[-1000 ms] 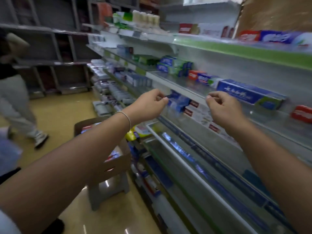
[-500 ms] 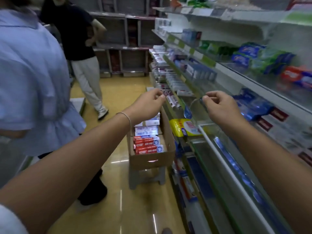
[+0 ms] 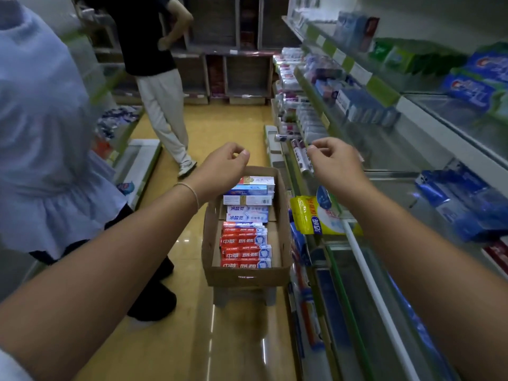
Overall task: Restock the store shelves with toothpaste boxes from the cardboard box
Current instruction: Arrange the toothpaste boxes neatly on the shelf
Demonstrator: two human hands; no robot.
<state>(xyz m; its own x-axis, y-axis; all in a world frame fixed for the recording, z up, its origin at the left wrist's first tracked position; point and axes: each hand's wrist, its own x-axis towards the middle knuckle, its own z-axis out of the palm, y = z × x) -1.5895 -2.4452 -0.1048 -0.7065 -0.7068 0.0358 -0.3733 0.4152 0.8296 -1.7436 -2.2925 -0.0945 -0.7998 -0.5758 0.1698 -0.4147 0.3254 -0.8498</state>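
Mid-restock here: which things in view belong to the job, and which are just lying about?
Job:
- cardboard box
- red toothpaste boxes inside it
- blue-and-white toothpaste boxes inside it
- shelf at right
- left hand and right hand, both empty

Lying about:
- yellow packet
- stool under the box
- person in black top

Your cardboard box (image 3: 246,276) sits on grey stool (image 3: 244,295) on yellow floor (image 3: 170,339); toothpaste boxes (image 3: 246,244) lie stacked inside; shelves (image 3: 428,125) beside hold cartons.
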